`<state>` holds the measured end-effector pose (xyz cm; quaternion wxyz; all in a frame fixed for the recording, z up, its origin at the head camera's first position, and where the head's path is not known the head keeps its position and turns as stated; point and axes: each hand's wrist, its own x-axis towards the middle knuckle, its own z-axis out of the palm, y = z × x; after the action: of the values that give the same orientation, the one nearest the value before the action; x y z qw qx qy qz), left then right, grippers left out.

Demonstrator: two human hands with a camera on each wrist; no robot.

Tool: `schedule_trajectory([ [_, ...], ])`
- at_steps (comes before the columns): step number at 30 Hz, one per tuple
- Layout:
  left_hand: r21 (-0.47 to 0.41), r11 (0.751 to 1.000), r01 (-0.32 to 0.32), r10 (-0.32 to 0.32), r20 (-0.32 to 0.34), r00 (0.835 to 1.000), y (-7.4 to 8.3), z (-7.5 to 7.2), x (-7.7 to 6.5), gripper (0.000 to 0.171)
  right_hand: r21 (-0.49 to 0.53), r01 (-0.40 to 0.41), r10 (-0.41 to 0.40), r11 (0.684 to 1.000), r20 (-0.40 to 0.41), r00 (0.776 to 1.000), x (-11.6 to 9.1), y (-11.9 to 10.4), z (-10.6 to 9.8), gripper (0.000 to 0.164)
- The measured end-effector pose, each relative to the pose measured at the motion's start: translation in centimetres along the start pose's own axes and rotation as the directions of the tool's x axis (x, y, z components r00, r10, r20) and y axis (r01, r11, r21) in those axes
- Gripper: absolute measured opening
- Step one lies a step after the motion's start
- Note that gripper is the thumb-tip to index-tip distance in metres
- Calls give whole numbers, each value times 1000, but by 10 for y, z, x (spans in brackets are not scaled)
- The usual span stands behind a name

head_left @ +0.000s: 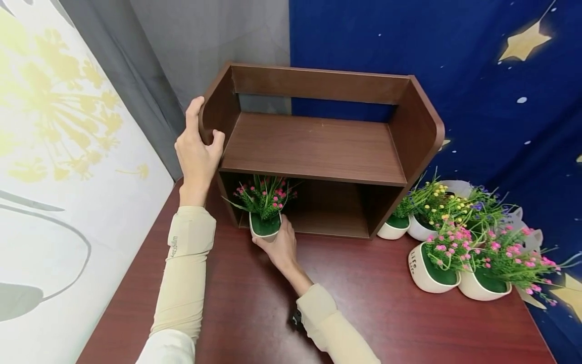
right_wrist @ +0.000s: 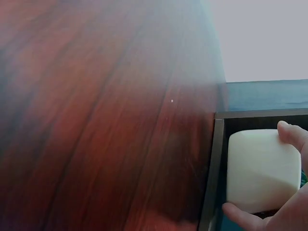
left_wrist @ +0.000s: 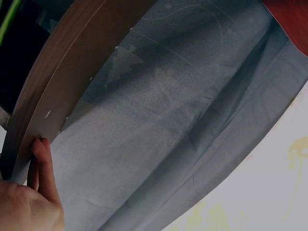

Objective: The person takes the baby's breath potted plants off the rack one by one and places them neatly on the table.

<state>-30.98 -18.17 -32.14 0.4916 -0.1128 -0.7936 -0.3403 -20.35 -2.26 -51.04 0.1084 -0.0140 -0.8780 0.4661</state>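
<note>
A small brown wooden shelf point(head_left: 313, 146) stands on the table. My left hand point(head_left: 198, 154) holds the upper edge of its left side panel, thumb on the inner side and fingers on the outer; the left wrist view shows fingers point(left_wrist: 44, 166) against the panel point(left_wrist: 57, 72). My right hand point(head_left: 283, 247) grips a white pot point(head_left: 265, 235) with a pink-flowered artificial plant point(head_left: 268, 194), at the left front of the lower compartment. In the right wrist view the pale pot point(right_wrist: 262, 168) sits between thumb and fingers, inside the compartment's frame. Whether its base touches the shelf floor I cannot tell.
Right of the shelf stand several potted artificial plants: a pink one in a lettered pot point(head_left: 429, 275), another pink one point(head_left: 484, 288), a yellow one point(head_left: 441, 202) and others behind. Grey point(head_left: 213, 30) and blue curtains point(head_left: 354, 35) hang behind. The table point(head_left: 254, 313) is dark red.
</note>
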Motion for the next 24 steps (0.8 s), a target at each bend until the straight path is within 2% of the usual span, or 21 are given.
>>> schedule_trajectory([
  [6,12,1000,4,-4,-3,1000,-4,-1,2,56,-1,42,-42,999,27,999,-8,3,-12,92],
  [14,10,1000,6,-6,-6,1000,-8,0,4,56,8,26,-26,1000,30,999,-14,11,-31,91],
  [24,7,1000,14,-13,-16,1000,-6,-1,4,57,17,97,-96,995,-79,992,-30,32,-54,90],
])
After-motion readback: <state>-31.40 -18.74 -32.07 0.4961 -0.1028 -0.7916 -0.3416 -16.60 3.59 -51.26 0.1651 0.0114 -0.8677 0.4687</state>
